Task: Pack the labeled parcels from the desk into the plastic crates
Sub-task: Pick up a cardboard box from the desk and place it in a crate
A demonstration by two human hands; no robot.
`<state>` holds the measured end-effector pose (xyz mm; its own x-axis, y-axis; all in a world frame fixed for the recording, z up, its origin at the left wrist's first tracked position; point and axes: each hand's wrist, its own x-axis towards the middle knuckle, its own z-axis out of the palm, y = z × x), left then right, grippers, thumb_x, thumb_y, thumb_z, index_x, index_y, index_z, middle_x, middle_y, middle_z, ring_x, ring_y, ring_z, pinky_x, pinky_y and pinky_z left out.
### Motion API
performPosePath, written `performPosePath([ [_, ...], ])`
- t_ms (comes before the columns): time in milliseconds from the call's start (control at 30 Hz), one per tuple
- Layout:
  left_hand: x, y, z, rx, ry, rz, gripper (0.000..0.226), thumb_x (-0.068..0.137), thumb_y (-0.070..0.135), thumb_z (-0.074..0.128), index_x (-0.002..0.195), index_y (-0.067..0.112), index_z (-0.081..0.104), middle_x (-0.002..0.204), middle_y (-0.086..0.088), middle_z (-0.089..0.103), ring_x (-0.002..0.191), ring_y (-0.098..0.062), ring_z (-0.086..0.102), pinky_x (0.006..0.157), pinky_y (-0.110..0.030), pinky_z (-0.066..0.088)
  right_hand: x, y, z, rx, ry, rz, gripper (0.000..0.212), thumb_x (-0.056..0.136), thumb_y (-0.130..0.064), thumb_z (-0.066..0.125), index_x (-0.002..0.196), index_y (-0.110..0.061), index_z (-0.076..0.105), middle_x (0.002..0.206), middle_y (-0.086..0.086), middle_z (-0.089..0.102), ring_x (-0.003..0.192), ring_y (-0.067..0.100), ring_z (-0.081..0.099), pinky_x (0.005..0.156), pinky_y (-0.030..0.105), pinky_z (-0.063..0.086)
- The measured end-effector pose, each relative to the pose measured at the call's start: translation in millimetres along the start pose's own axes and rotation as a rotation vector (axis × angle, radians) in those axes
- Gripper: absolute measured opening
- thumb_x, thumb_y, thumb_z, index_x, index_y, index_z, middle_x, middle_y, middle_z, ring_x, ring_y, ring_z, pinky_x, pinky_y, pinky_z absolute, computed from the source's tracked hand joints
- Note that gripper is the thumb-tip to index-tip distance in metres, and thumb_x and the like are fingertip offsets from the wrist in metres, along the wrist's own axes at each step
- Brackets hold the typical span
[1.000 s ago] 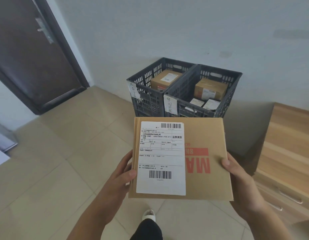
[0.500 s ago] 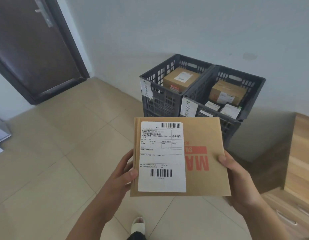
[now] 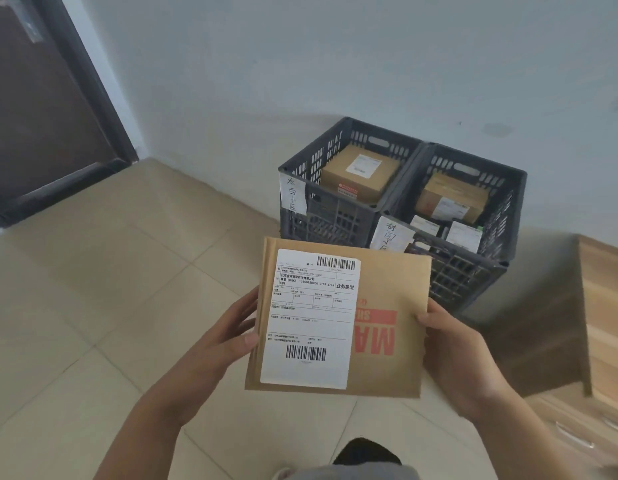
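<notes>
Flat brown envelope (image 3: 387, 327) pinched at its side edges by left hand (image 3: 228, 344) and right hand (image 3: 453, 351), held near the two crates (image 3: 397, 188) against the far wall. Probably light, thin, a little bendy; best gripped by both edges, kept level.

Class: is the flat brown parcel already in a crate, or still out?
Out: both hands hold the parcel in front of the crates.
</notes>
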<state>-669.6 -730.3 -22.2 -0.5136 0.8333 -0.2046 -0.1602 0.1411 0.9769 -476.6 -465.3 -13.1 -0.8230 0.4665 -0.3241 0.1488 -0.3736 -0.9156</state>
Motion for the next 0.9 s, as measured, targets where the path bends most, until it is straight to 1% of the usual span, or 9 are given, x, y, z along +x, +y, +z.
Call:
performPosePath([
  [67, 17.4, 2.5, -6.0, -0.005, -0.009, -0.001, 0.090, 0.076, 0.068, 0.071, 0.155, 0.041, 0.038, 0.156, 0.014, 0.049, 0.145, -0.015, 0.046, 0.121, -0.056, 0.029, 7.4, -4.5, 1.8, 0.024, 0.044, 0.009, 0.025, 0.083, -0.035, 0.064, 0.098, -0.026, 0.081, 0.093, 0.003, 0.076, 0.078, 0.016, 0.070, 0.079, 0.041, 0.046],
  [167, 50.6, 6.7, -9.8, -0.004, -0.026, 0.000, 0.089, 0.079, 0.071, 0.067, 0.155, 0.033, 0.040, 0.153, 0.011, 0.053, 0.143, -0.012, 0.048, 0.119, -0.051, 0.032, 28.4, -12.2, -2.1, 0.086, 0.113, 0.002, 0.038, 0.087, -0.044, 0.050, 0.081, -0.025, 0.082, 0.080, 0.001, 0.072, 0.068, 0.013, 0.067, 0.074, 0.039, 0.043],
  [333, 118.7, 13.5, -24.2, -0.002, 0.024, -0.004, 0.096, 0.072, 0.086, 0.063, 0.149, 0.032, 0.048, 0.150, 0.013, 0.056, 0.142, -0.010, 0.048, 0.116, -0.050, 0.036, 93.4, -23.0, -18.9, 0.094, 0.202, 0.031, 0.059, 0.090, -0.056, 0.041, 0.118, -0.016, 0.074, 0.091, 0.004, 0.075, 0.074, 0.016, 0.071, 0.072, 0.038, 0.047],
  [433, 165.4, 23.9, -35.3, 0.008, 0.070, -0.020, 0.086, 0.073, 0.086, 0.062, 0.141, 0.035, 0.058, 0.146, 0.010, 0.060, 0.138, -0.010, 0.052, 0.108, -0.045, 0.042, 139.2, -40.6, -24.2, 0.037, 0.194, 0.032, 0.063, 0.089, -0.061, 0.039, 0.122, -0.019, 0.073, 0.112, 0.006, 0.077, 0.100, 0.026, 0.072, 0.083, 0.043, 0.052],
  [533, 219.1, 40.9, -45.8, 0.044, 0.151, -0.050, 0.037, 0.098, 0.056, 0.048, 0.126, 0.044, 0.068, 0.135, 0.016, 0.067, 0.131, -0.009, 0.059, 0.099, -0.037, 0.049, 186.2, -58.7, -31.8, 0.022, 0.193, -0.011, 0.058, 0.094, -0.057, 0.038, 0.122, -0.022, 0.073, 0.122, 0.006, 0.075, 0.110, 0.027, 0.068, 0.091, 0.043, 0.049],
  [600, 254.7, 55.3, -51.0, 0.083, 0.185, -0.069, 0.030, 0.107, 0.039, 0.041, 0.124, 0.040, 0.065, 0.127, 0.022, 0.070, 0.131, -0.009, 0.059, 0.093, -0.031, 0.053, 218.0, -69.1, -39.6, 0.027, 0.202, -0.031, 0.058, 0.097, -0.059, 0.046, 0.127, -0.016, 0.070, 0.126, 0.012, 0.071, 0.112, 0.031, 0.066, 0.091, 0.045, 0.050],
  [667, 284.8, 72.5, -48.4, 0.043, 0.189, -0.059, 0.047, 0.085, 0.072, 0.061, 0.119, 0.042, 0.070, 0.126, 0.021, 0.071, 0.126, -0.005, 0.062, 0.098, -0.030, 0.048, 245.1, -78.5, -48.3, 0.052, 0.219, -0.030, 0.067, 0.089, -0.063, 0.055, 0.128, -0.009, 0.063, 0.127, 0.016, 0.067, 0.108, 0.031, 0.066, 0.086, 0.046, 0.051],
  [733, 311.4, 83.0, -45.9, 0.015, 0.189, -0.026, 0.068, 0.061, 0.082, 0.075, 0.116, 0.043, 0.075, 0.129, 0.015, 0.071, 0.123, -0.002, 0.063, 0.103, -0.033, 0.043, 269.3, -87.9, -55.8, 0.052, 0.220, -0.038, 0.062, 0.083, -0.057, 0.059, 0.126, -0.012, 0.060, 0.123, 0.010, 0.068, 0.105, 0.024, 0.065, 0.081, 0.043, 0.052],
  [900, 370.5, 102.5, -51.0, 0.103, 0.145, 0.020, 0.060, 0.082, 0.032, 0.058, 0.141, 0.019, 0.059, 0.135, -0.002, 0.068, 0.131, -0.021, 0.060, 0.117, -0.053, 0.037, 316.6, -117.0, -65.9, 0.006, 0.219, -0.090, 0.047, 0.087, -0.035, 0.061, 0.135, -0.034, 0.056, 0.120, -0.007, 0.072, 0.108, 0.021, 0.068, 0.081, 0.040, 0.053],
])
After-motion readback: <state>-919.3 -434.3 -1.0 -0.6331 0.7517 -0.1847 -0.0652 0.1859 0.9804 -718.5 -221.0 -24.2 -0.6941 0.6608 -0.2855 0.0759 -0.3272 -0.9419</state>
